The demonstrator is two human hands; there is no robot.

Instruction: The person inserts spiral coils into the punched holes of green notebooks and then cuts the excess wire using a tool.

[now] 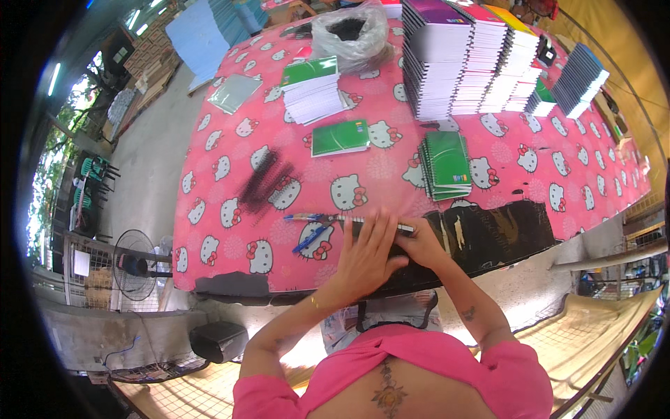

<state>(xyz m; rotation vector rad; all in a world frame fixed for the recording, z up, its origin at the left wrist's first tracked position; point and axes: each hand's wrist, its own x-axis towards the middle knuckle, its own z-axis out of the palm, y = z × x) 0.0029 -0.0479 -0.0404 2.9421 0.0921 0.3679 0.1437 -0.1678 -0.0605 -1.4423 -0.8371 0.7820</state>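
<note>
Pressing flat with spread fingers, the left hand (368, 255) covers a notebook (391, 225) at the near edge of the pink patterned table (223, 209); the right hand (419, 241) pinches that notebook's far right edge beside its spiral; blue pens (310, 229) lie just left; a pile of black spiral coils (264, 183) sits farther left; green notebooks (445, 166) are stacked behind.
</note>
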